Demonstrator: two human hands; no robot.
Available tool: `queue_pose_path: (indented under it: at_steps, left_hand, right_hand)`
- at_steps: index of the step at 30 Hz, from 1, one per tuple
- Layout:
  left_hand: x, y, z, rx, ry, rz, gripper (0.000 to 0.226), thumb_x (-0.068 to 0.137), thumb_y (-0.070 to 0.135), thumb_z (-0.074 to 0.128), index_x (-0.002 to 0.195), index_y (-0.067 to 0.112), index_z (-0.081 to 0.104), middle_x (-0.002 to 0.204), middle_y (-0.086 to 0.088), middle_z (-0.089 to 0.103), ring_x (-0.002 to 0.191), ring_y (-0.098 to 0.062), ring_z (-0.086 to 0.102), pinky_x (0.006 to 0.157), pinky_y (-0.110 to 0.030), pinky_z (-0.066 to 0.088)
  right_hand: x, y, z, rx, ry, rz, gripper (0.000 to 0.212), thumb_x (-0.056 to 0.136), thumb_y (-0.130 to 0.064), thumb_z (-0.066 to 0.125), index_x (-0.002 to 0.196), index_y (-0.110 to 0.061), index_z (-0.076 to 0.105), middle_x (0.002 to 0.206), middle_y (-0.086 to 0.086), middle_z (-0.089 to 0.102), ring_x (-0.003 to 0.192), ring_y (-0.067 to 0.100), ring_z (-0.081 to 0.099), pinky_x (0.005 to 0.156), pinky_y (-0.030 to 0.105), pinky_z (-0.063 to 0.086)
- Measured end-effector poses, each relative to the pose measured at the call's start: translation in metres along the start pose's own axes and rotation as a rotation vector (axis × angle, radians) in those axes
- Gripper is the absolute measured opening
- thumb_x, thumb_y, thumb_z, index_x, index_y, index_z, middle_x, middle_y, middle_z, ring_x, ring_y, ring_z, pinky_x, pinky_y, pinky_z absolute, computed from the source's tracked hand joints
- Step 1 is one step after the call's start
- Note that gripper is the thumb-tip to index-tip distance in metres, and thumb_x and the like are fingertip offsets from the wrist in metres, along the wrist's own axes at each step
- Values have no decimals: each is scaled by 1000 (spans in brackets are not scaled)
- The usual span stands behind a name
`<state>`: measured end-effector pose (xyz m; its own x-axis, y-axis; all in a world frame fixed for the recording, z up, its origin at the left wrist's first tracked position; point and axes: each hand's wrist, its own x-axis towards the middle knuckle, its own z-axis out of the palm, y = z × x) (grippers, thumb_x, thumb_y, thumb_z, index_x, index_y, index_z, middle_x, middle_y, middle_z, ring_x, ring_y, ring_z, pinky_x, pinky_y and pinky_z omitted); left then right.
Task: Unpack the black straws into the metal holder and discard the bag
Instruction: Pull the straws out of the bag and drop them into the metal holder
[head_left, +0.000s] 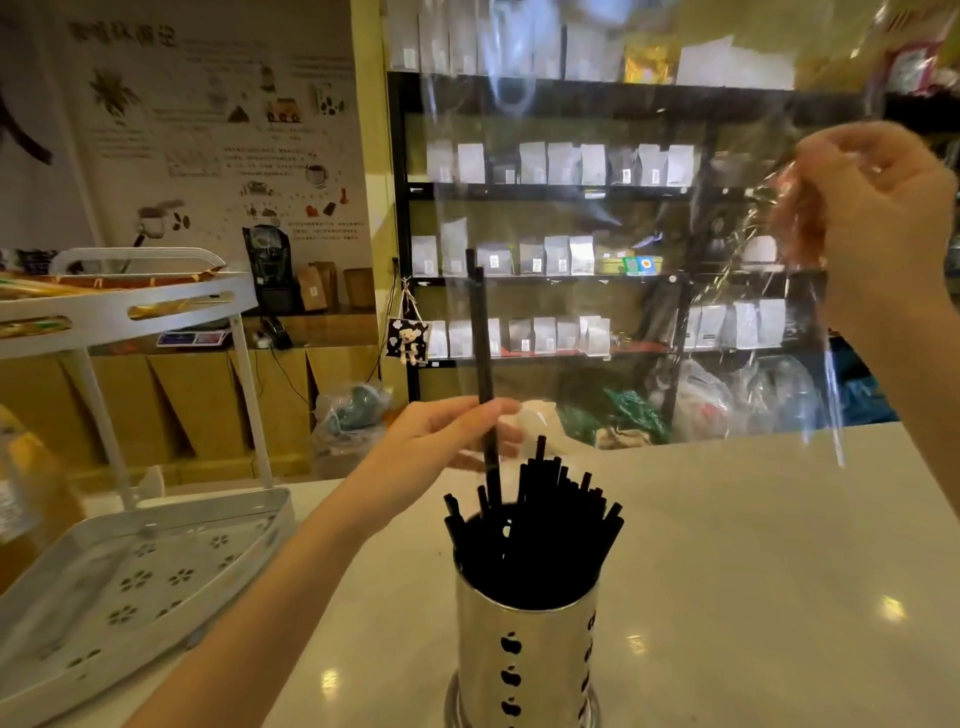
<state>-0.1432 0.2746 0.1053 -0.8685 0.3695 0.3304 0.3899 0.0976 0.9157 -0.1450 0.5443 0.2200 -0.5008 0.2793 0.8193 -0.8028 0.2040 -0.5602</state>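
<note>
A shiny metal holder (524, 654) with apple-shaped cutouts stands on the white counter at the bottom centre, packed with several black straws (545, 530). My left hand (447, 441) pinches two long black straws (482, 343) upright just above the holder's left side, their lower ends down among the others. My right hand (878, 218) is raised at the upper right, gripping one bunched edge of a clear plastic bag (623, 208). The bag hangs spread out in the air between me and the shelves, and it looks empty.
A white tiered rack (140, 561) with a perforated tray stands at the left on the white counter (753, 571). Behind the counter are black shelves (550, 187) of white pouches, cardboard boxes and plastic bags on the floor.
</note>
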Motion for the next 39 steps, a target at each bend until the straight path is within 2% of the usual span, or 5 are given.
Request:
queue_pose_path:
  at_steps: [10, 18, 23, 28, 39]
  left_hand:
    - [0, 4, -4, -71, 17, 3, 27, 86, 23, 49, 108, 17, 64, 94, -3, 75, 91, -21, 70, 78, -37, 57]
    - [4, 8, 0, -30, 82, 83, 29, 93, 24, 40, 108, 20, 64, 95, 1, 75, 85, -10, 70, 75, -31, 58]
    - [17, 6, -1, -206, -90, -26, 37, 79, 28, 56, 113, 44, 53, 119, 0, 64, 105, -18, 65, 88, -37, 54]
    - [27, -2, 8, -150, -153, -102, 43, 88, 14, 55, 125, 33, 49, 120, -9, 65, 103, -27, 66, 89, -46, 53]
    - [31, -2, 12, -28, -229, -119, 46, 80, 7, 65, 119, 30, 52, 100, 0, 72, 88, -13, 70, 70, -25, 57]
  right_hand:
    - [5, -2, 2, -97, -18, 31, 18, 92, -21, 52, 75, -29, 54, 45, -12, 61, 31, 4, 44, 30, 14, 31]
    - [12, 3, 1, -73, -8, 122, 21, 89, -23, 57, 69, -30, 57, 46, -11, 62, 36, 2, 48, 33, 15, 36]
    - [14, 9, 5, -56, -41, 179, 17, 90, -23, 56, 74, -28, 57, 45, -12, 61, 40, 3, 47, 37, 17, 36]
    - [17, 14, 8, -41, -59, 197, 15, 90, -23, 56, 76, -26, 58, 46, -11, 61, 44, 6, 48, 42, 22, 39]
    - [12, 15, 14, -289, -200, -1, 25, 91, -20, 55, 112, -20, 41, 74, -5, 59, 51, 0, 56, 48, 10, 44]
